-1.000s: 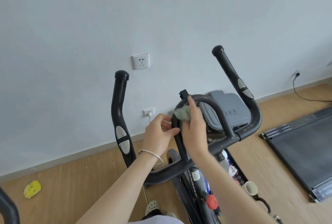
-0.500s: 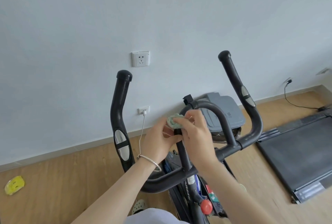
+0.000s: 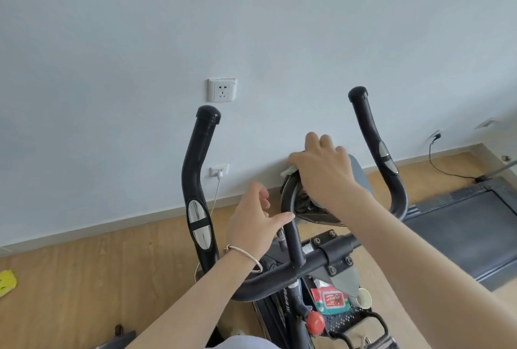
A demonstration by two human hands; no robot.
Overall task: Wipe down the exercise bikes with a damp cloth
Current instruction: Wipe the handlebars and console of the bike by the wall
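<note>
Cloth (image 3: 289, 172): pale green. Only a crumpled corner shows, poking out at the thumb side of our right hand (image 3: 321, 174); the rest is hidden under the palm.

Right hand: draped over the top of the inner loop bar (image 3: 292, 237) of the exercise bike (image 3: 324, 260), fingers curled down the far side, cloth pinned against the tube.

Left hand (image 3: 253, 225): holds nothing. Fingers are loosely curled and the thumb is stretched toward the loop bar's left side. We cannot tell whether it touches or falls just short.

Handling, as we judge it:
- The cloth is soft, limp and light, and should mould to round tubing. It is best bunched in the palm and wrapped round the bar so it travels with the hand.
- Damp fabric on smooth black tube may skid, so a firm squeeze is wanted.
- The bike frame looks rigid and heavy and is unlikely to shift. The free hand could brace on the loop's lower stem.
- The grey console (image 3: 362, 172), just behind the right hand, probably houses electronics, so we would go lightly there.
- The left handlebar upright (image 3: 193, 169) carries metal plates, which need a gentle pass.
</note>
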